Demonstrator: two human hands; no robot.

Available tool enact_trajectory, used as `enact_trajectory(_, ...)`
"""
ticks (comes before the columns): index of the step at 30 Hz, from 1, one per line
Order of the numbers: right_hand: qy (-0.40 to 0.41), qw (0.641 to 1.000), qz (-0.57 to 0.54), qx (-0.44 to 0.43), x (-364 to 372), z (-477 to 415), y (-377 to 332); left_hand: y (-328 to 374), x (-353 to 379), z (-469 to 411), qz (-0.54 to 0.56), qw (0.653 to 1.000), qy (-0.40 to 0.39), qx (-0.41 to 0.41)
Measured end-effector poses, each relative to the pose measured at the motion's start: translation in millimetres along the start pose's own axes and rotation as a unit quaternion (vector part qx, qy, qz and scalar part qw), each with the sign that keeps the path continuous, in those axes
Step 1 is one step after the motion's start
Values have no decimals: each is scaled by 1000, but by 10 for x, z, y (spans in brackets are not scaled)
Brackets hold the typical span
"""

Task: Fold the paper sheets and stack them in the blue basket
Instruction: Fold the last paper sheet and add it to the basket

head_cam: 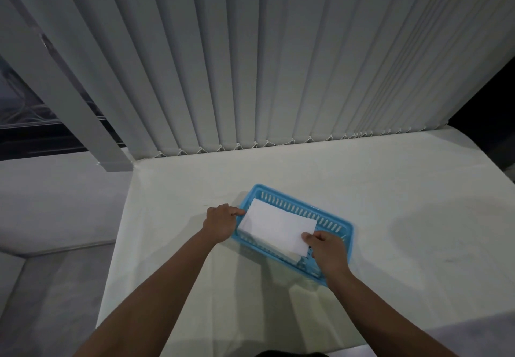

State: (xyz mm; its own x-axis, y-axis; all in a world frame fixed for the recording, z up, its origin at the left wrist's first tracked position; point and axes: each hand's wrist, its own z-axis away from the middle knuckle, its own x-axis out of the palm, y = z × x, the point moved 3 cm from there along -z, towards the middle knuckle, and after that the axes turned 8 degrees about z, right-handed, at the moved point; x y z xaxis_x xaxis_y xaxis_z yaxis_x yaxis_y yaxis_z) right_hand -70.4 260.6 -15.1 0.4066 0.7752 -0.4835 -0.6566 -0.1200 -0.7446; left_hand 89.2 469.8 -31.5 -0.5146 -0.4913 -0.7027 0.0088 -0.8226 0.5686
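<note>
Both hands hold a folded paper sheet over the blue basket.

The folded white sheet [280, 229] lies on a stack of paper inside the blue slotted basket [338, 221], which sits on a white-covered table [390, 189]. The left hand [221, 222] pinches the sheet's left end, fingers closed narrow on the edge. The right hand [326, 248] grips the near right corner, thumb on top, fingers narrow around it.
</note>
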Motion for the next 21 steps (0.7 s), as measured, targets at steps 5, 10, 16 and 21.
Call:
enact_trajectory(5, -1, 1000, -4, 9, 53, -20, 20, 5, 26, -14, 5, 1000, -8, 12)
enact_trajectory(10, 0, 1000, 8, 7, 70, -13, 39, 0, 21, -38, 8, 1000, -12, 26)
enact_trajectory(16, -10, 1000, 24, 1, 36, 31, 7, -8, 20, -38, -4, 1000, -11, 28)
enact_trajectory(21, -11, 999, 41, -16, 40, 44, -81, 10, 1, -24, 2, 999, -20, 30)
